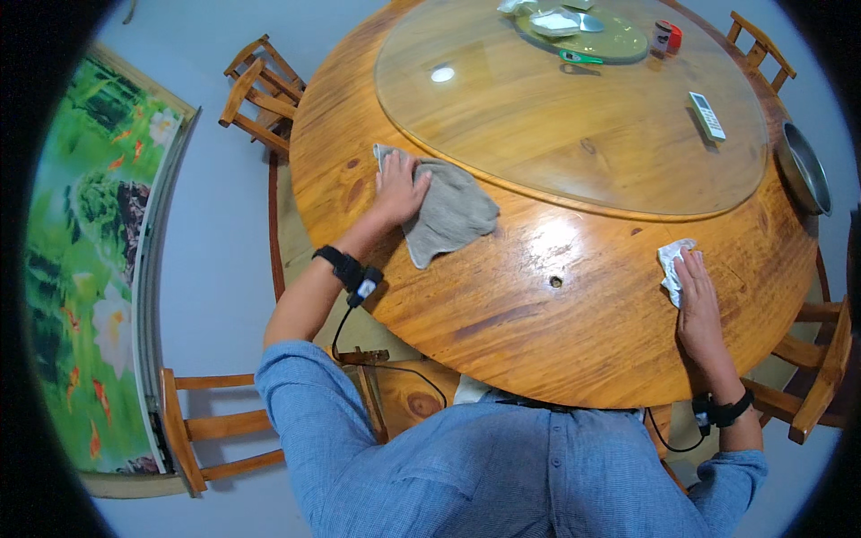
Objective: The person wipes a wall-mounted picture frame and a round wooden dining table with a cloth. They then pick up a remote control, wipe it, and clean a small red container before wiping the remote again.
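A grey cloth [454, 208] lies spread on the wooden tabletop, left of the middle. My left hand [400, 185] holds it down under the palm, over its upper left part; the thumb points to the right. On the right side of the table my right hand [698, 286] presses a crumpled white tissue [670, 265] against the wood. Its fingers are straight and close together, and they cover part of the tissue. Both hands rest on the round wooden table [511, 316], outside the glass turntable.
The round glass turntable [538, 141] bears a white remote control [706, 116], a green thermometer [580, 58], a small jar [661, 37] and a plastic bag [555, 22]. A metal basin [804, 168] sits at the right rim. Wooden chairs [225, 427] surround the table. Cables [410, 368] hang from both wristbands.
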`<state>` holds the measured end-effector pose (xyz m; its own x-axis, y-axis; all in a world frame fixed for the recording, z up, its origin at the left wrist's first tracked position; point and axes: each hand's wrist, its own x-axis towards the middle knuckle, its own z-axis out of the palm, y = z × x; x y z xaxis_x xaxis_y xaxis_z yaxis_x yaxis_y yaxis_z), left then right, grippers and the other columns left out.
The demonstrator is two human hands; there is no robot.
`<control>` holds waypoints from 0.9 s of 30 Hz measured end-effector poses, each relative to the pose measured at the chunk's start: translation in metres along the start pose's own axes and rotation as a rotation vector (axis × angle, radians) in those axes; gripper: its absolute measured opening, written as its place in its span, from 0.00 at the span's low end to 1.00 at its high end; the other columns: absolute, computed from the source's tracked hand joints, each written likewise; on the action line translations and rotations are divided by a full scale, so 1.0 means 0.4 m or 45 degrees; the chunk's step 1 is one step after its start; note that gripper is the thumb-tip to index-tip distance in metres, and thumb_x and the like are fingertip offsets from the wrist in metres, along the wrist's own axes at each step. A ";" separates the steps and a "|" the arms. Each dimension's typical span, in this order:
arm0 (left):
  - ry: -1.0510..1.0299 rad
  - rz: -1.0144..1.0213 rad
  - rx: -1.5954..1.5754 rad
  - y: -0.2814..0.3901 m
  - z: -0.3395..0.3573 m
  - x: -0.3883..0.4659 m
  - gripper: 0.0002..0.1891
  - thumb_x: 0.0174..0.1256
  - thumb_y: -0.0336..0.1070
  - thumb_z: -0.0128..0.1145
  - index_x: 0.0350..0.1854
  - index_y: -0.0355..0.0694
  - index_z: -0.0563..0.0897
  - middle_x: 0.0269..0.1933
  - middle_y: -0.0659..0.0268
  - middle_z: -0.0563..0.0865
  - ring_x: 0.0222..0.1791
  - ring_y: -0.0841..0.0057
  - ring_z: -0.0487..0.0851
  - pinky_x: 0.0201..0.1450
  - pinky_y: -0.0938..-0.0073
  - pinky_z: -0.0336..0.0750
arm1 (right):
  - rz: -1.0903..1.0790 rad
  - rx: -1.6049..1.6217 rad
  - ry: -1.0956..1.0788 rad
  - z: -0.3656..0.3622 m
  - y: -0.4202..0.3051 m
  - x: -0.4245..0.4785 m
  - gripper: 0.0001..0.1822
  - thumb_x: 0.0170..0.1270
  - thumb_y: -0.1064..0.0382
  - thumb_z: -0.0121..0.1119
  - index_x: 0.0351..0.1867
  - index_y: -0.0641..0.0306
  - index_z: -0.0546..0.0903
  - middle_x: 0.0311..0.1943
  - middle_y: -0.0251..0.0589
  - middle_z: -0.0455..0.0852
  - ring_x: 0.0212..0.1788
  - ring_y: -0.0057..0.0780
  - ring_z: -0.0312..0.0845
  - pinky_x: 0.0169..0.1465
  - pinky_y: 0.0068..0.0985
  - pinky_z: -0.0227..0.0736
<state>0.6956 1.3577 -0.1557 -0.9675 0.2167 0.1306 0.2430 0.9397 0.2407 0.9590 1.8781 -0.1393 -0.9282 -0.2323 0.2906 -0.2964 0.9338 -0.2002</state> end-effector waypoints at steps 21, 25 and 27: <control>0.148 0.283 -0.092 -0.117 -0.031 0.166 0.20 0.59 0.39 0.53 0.50 0.32 0.71 0.49 0.46 0.79 0.51 0.47 0.75 0.63 0.51 0.66 | 0.077 0.032 -0.038 0.003 -0.006 0.001 0.30 0.69 0.79 0.46 0.73 0.62 0.67 0.77 0.51 0.63 0.79 0.53 0.54 0.79 0.45 0.51; 0.010 0.266 -0.054 -0.117 -0.041 0.166 0.18 0.60 0.36 0.50 0.50 0.33 0.68 0.49 0.46 0.75 0.52 0.48 0.71 0.59 0.54 0.67 | 0.075 0.045 -0.054 -0.004 -0.015 0.010 0.29 0.69 0.79 0.45 0.73 0.63 0.67 0.77 0.51 0.63 0.80 0.53 0.54 0.80 0.45 0.50; 0.022 0.365 -0.116 -0.095 -0.047 0.130 0.20 0.60 0.36 0.50 0.53 0.32 0.68 0.51 0.45 0.75 0.53 0.47 0.72 0.61 0.54 0.67 | 0.086 0.040 -0.041 -0.004 -0.015 0.010 0.29 0.70 0.79 0.45 0.73 0.63 0.67 0.77 0.51 0.63 0.79 0.53 0.54 0.80 0.45 0.50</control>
<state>0.6375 1.3283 -0.1399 -0.8574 0.4643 0.2222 0.5120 0.8131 0.2770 0.9574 1.8720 -0.1353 -0.9529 -0.1779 0.2456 -0.2391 0.9388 -0.2479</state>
